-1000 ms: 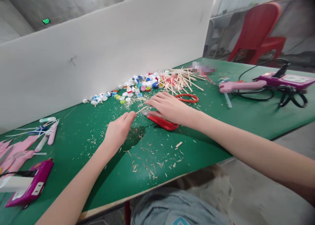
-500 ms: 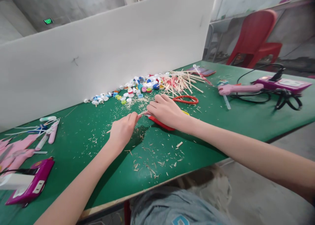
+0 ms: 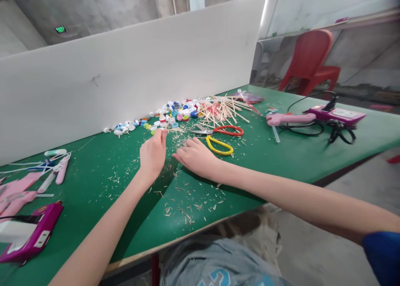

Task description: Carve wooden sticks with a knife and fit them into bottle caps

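Observation:
My left hand (image 3: 152, 156) is closed in a pinch around a thin wooden stick (image 3: 168, 125), whose pale tip points up past the fingers. Close by on the right, my right hand (image 3: 200, 159) rests low over the table with curled fingers; anything inside them is hidden. Just beyond it lie open scissors (image 3: 206, 131) with one red and one yellow handle. Wood shavings (image 3: 187, 206) are scattered around and in front of both hands on the green table (image 3: 103, 219).
Bottle caps (image 3: 175, 113) and a heap of wooden sticks (image 3: 228, 109) lie along the white partition (image 3: 131, 73). A pink glue gun (image 3: 290, 118) and purple power strip (image 3: 339, 114) with cables sit right. Another purple power strip (image 3: 46, 232) is at left.
My hands have moved apart, and the left now holds the stick more upright. The red ridged tool under my right hand no longer shows. The scissors are uncovered; the view has shifted slightly.

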### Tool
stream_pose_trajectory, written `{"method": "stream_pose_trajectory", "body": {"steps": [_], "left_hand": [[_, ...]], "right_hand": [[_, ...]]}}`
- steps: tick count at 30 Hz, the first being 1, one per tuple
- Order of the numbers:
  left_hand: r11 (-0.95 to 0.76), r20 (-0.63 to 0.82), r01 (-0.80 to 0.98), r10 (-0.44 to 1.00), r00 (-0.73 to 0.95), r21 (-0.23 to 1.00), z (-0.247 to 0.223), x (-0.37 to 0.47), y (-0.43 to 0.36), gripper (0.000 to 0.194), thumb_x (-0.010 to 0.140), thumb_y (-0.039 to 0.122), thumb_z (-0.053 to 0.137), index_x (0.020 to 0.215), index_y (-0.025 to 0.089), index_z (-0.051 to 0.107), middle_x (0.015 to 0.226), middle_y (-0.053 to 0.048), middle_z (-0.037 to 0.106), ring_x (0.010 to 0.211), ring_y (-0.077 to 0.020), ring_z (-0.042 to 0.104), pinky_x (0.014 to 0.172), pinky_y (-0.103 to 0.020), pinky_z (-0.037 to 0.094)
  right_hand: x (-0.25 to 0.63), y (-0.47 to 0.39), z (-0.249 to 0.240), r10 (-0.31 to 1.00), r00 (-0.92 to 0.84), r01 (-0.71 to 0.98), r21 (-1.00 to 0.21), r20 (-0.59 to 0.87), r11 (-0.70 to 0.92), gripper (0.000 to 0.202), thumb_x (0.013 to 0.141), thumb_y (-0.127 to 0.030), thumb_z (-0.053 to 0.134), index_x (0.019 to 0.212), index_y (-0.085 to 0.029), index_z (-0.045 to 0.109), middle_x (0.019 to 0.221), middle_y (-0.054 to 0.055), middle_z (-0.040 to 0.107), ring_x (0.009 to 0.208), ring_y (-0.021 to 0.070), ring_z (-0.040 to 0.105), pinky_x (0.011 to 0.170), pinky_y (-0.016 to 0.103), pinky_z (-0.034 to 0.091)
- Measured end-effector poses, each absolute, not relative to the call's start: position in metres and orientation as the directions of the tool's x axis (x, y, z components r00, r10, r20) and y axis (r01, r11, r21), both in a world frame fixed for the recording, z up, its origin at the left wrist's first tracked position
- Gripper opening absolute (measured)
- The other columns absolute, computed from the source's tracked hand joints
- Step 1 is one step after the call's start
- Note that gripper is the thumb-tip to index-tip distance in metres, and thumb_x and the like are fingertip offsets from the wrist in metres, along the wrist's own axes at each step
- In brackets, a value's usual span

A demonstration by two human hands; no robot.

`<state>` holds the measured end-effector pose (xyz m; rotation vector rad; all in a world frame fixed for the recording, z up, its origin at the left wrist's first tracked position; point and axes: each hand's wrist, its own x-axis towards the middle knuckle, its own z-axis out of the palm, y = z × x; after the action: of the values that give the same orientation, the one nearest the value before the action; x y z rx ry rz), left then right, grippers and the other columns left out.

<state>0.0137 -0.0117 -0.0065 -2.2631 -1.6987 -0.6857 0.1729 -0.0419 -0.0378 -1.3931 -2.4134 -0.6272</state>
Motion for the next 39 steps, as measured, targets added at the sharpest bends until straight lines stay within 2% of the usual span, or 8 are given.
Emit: {"method": "stream_pose_trajectory", "body": {"steps": [6,11,14,17,23,26,33,39], "left_hand": [[-0.313,0.478,0.937,0.854,0.207,0.154,-0.012,-0.001,-0.014,0.036,0.105,0.036,0.034,0.095,0.018,0.063,0.071,-0.004,0.068,0.053,-0.0119,0.050,0.054,-0.026,0.020],[-0.311,0.457,0.940,0.862,0.218,0.138,-0.021,-0.014,-0.007,0.035,0.105,0.038,0.034,0.094,0.019,0.061,0.075,-0.004,0.070,0.056,-0.0129,0.055,0.054,-0.026,0.020],[-0.306,0.449,0.945,0.864,0.226,0.112,-0.024,-0.015,-0.005,0.036,0.105,0.039,0.033,0.095,0.019,0.061,0.078,-0.005,0.071,0.059,-0.0141,0.058,0.054,-0.026,0.020],[-0.310,0.440,0.947,0.864,0.244,0.084,-0.025,-0.013,-0.005,0.037,0.104,0.039,0.033,0.095,0.019,0.062,0.081,-0.006,0.073,0.061,-0.0146,0.061,0.054,-0.026,0.021],[-0.307,0.416,0.951,0.871,0.261,0.045,-0.028,-0.014,-0.006,0.038,0.104,0.042,0.032,0.095,0.020,0.062,0.082,-0.005,0.074,0.063,-0.0149,0.064,0.053,-0.026,0.021],[-0.303,0.401,0.953,0.876,0.270,0.022,-0.029,-0.015,-0.005,0.037,0.104,0.042,0.033,0.094,0.020,0.062,0.082,-0.005,0.074,0.064,-0.0161,0.066,0.052,-0.026,0.020],[-0.311,0.374,0.950,0.879,0.295,-0.018,-0.030,-0.014,-0.005,0.038,0.104,0.043,0.032,0.096,0.021,0.062,0.085,-0.006,0.075,0.069,-0.0162,0.069,0.053,-0.026,0.022],[-0.317,0.344,0.948,0.888,0.306,-0.024,-0.029,-0.013,-0.007,0.037,0.104,0.043,0.032,0.096,0.022,0.061,0.087,-0.005,0.076,0.070,-0.0169,0.069,0.053,-0.025,0.025]], "right_hand": [[0.201,-0.042,-0.008,0.738,-0.347,0.931,0.117,0.579,0.347,0.027,0.103,-0.039,0.048,0.103,-0.018,0.065,0.100,0.005,0.066,0.093,0.0169,0.061,0.089,0.040,0.052],[0.259,-0.040,0.020,0.699,-0.049,0.991,-0.055,0.713,0.126,0.052,0.104,-0.040,0.019,0.113,-0.017,0.064,0.116,0.019,0.063,0.115,0.0339,0.053,0.105,0.058,0.034],[0.282,-0.024,0.020,0.698,0.145,0.984,-0.177,0.701,-0.027,0.070,0.102,-0.048,0.019,0.148,0.002,0.037,0.147,0.035,0.038,0.132,0.0445,0.042,0.103,0.060,0.034],[0.287,-0.013,0.010,0.753,0.210,0.973,-0.205,0.624,-0.102,0.085,0.101,-0.052,0.022,0.146,0.020,0.026,0.148,0.047,0.027,0.134,0.0529,0.037,0.101,0.063,0.034],[0.255,-0.023,0.002,0.894,0.003,0.992,-0.112,0.449,0.053,0.053,0.104,-0.047,0.029,0.109,-0.013,0.069,0.111,0.017,0.067,0.109,0.0270,0.060,0.093,0.044,0.045],[0.230,-0.033,-0.002,0.948,-0.059,0.989,-0.114,0.311,0.099,0.050,0.100,-0.060,0.042,0.088,-0.018,0.065,0.077,0.002,0.063,0.072,0.0143,0.059,0.074,0.035,0.050],[0.201,-0.055,-0.010,0.937,-0.181,0.961,-0.149,0.299,0.233,0.044,0.094,-0.059,0.053,0.080,-0.018,0.060,0.075,0.005,0.061,0.067,0.0158,0.054,0.066,0.032,0.040],[0.206,-0.055,0.001,0.885,-0.271,0.836,-0.363,0.379,0.412,0.042,0.101,-0.055,0.040,0.083,-0.021,0.056,0.089,0.006,0.063,0.081,0.0174,0.055,0.074,0.033,0.039]]}}
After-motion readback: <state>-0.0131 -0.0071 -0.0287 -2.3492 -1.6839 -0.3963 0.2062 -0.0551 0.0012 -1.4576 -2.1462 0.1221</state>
